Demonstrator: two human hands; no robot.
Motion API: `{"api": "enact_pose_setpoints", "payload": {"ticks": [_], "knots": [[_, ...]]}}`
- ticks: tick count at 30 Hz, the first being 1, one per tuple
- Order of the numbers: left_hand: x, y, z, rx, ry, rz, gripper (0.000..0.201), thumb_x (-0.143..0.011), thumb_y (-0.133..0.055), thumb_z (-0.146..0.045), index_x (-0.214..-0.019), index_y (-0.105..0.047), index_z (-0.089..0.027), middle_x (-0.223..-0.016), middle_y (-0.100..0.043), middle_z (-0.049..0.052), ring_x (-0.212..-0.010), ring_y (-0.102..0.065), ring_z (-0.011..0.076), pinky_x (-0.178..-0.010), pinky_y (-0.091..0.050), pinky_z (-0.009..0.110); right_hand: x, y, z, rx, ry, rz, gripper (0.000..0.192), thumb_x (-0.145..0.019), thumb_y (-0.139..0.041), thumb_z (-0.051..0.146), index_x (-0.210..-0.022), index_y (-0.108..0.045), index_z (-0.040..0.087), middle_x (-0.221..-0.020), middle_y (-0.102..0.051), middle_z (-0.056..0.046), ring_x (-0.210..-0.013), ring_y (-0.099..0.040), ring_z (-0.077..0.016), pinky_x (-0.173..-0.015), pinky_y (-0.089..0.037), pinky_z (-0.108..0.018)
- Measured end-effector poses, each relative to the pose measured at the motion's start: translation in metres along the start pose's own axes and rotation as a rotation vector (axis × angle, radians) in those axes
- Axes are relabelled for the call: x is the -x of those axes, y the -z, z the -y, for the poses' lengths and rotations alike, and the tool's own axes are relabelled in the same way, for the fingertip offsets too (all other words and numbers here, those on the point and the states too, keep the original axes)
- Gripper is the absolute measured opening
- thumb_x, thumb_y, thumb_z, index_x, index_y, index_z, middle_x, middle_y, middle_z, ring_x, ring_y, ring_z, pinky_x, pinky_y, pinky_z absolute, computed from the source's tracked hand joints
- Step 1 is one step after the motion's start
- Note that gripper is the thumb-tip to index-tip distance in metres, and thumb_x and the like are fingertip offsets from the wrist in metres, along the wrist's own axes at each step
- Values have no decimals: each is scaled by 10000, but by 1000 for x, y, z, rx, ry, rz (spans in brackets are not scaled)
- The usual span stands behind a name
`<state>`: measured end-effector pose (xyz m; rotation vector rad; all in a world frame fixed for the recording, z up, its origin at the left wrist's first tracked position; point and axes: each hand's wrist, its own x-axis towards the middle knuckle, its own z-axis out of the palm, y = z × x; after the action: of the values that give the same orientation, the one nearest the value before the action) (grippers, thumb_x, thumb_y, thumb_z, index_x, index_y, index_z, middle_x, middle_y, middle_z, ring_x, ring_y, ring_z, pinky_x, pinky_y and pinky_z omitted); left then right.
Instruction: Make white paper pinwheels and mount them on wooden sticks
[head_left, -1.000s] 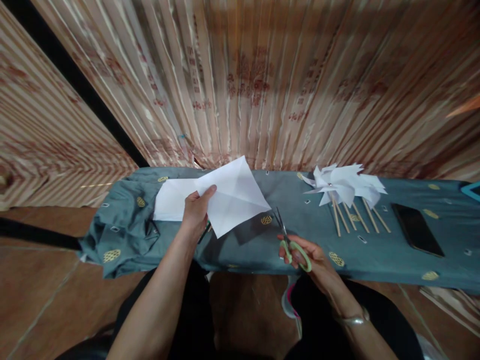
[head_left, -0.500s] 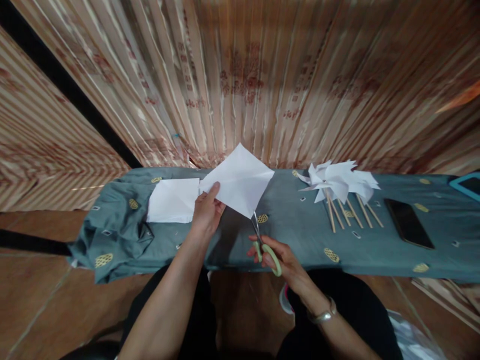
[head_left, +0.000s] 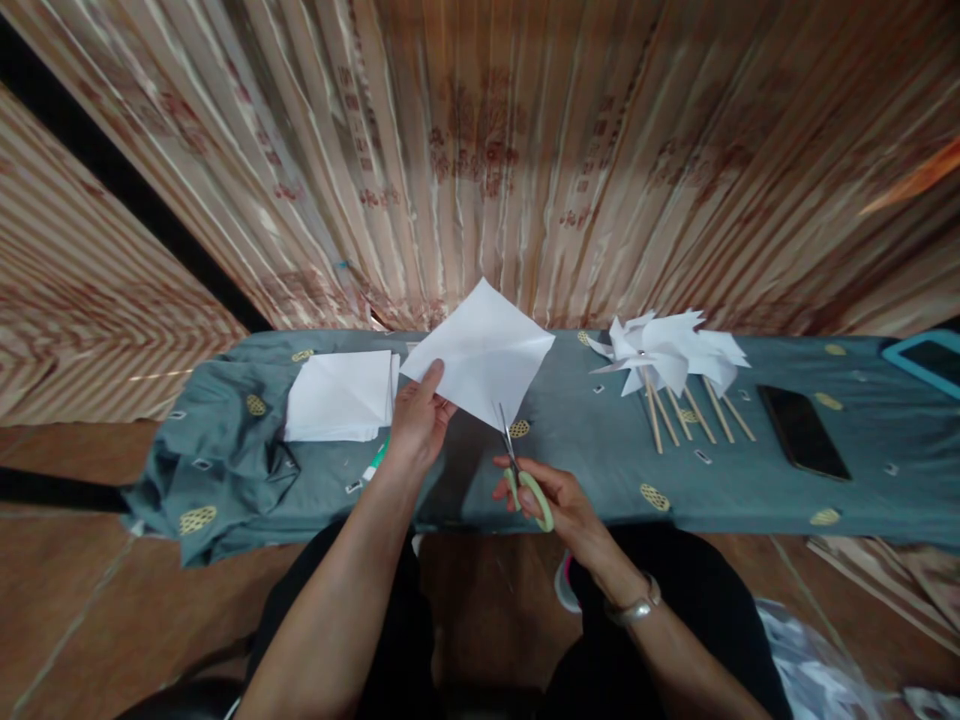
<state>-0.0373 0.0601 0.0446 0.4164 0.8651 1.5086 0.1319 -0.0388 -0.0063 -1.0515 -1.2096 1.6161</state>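
My left hand (head_left: 421, 418) pinches the left corner of a white square sheet of paper (head_left: 484, 350), thumb on top, and holds it raised over the cloth with one corner toward me. Light crease lines show on the sheet. In my right hand (head_left: 551, 492) is a pair of scissors (head_left: 531, 492) with pale green handles, fingers through the loops. The blades reach into the paper's near corner. Left of my left hand lies a stack of white paper sheets (head_left: 337, 395), and a small green-and-white object (head_left: 376, 458) shows partly behind my wrist.
Several white paper pinwheels (head_left: 664, 350) on wooden sticks lie to the right on the grey-green patterned cloth (head_left: 480, 505). Beside them are a dark phone (head_left: 802, 432) and a blue-framed device (head_left: 930, 360). A pleated curtain (head_left: 480, 150) hangs behind. A plastic bag (head_left: 814, 665) sits on the floor.
The scissor blades have moved from the paper's near tip up into that corner. My view has shifted slightly, and the green-and-white object has come into sight by my left wrist.
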Motion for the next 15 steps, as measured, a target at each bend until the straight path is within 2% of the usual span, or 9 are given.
{"api": "enact_pose_setpoints", "payload": {"ticks": [15], "knots": [[1, 2, 2, -13, 5, 8, 126, -772, -707, -180, -874, -657, -127, -881, -753, 83, -994, -696, 222, -923, -547, 359, 0, 1, -4, -6, 2, -25, 533, -701, -763, 502, -1134, -682, 203, -850, -704, -44, -678, -578, -120, -586, -436, -227]]}}
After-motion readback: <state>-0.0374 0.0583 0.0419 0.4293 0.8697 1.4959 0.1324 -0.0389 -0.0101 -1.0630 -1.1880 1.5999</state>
